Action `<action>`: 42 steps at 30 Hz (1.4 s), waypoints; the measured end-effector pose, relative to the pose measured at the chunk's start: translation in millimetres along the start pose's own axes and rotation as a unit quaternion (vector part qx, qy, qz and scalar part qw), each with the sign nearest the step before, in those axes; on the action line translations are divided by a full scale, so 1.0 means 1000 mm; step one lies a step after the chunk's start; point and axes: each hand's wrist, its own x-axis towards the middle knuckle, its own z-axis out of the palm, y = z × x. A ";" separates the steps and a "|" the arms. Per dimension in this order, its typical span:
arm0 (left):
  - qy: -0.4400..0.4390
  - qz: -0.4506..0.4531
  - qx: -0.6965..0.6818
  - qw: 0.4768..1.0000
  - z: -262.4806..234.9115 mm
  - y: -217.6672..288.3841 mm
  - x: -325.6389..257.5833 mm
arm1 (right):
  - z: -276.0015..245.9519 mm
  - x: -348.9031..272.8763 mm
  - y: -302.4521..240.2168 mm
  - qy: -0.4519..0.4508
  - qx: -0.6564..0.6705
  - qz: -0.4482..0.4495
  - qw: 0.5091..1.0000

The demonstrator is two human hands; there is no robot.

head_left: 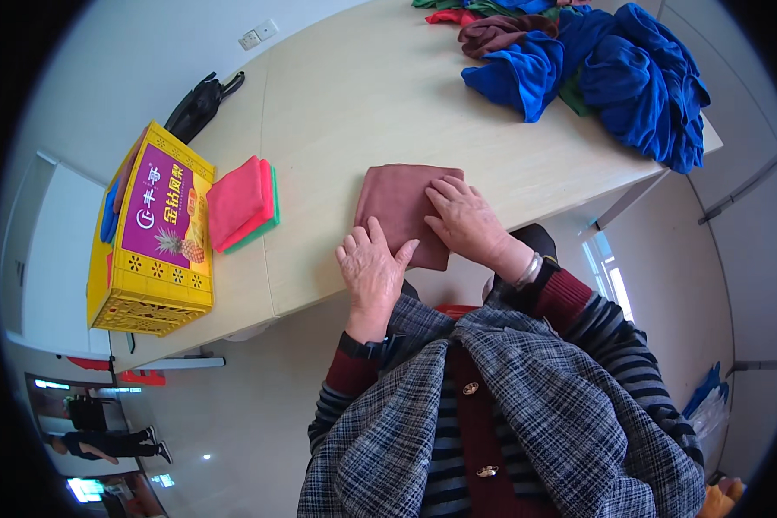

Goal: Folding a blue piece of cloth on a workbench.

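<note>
A brown cloth (394,197), folded into a rough square, lies at the front edge of the table, its near corner reaching over the edge. My left hand (373,272) rests on its lower left side, fingers spread and the thumb apart. Flat on its right side lies my right hand (470,220), fingers stretched out. Neither hand grips anything. To the left, a folded red cloth (237,203) sits on top of a folded green cloth (269,216).
A yellow crate (151,302) with cloths inside stands at the table's left end. Behind it lies a black bag (197,108). Loose blue cloths (639,78), with brown, red and green ones, are heaped at the far right. Another person (112,443) stands at lower left.
</note>
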 end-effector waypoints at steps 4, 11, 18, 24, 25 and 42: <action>0.028 0.017 0.020 0.999 0.004 0.009 -0.010 | 0.022 0.030 0.029 0.077 0.042 -0.089 0.992; 0.029 0.033 -0.042 0.998 0.006 -0.005 0.009 | 0.002 0.054 -0.012 -0.065 -0.023 -0.039 0.997; 0.025 0.120 -0.213 0.969 0.055 -0.011 0.056 | 0.050 0.038 -0.007 0.047 -0.070 -0.030 0.996; -0.015 0.096 -0.205 0.974 0.059 -0.017 0.050 | 0.048 0.038 -0.003 0.043 -0.062 0.017 0.997; -0.012 0.096 -0.206 0.974 0.059 -0.017 0.050 | 0.047 0.038 -0.003 0.041 -0.061 0.017 0.997; -0.025 -0.008 -0.105 0.994 0.043 -0.020 0.047 | 0.025 0.033 0.006 0.022 -0.079 0.087 0.993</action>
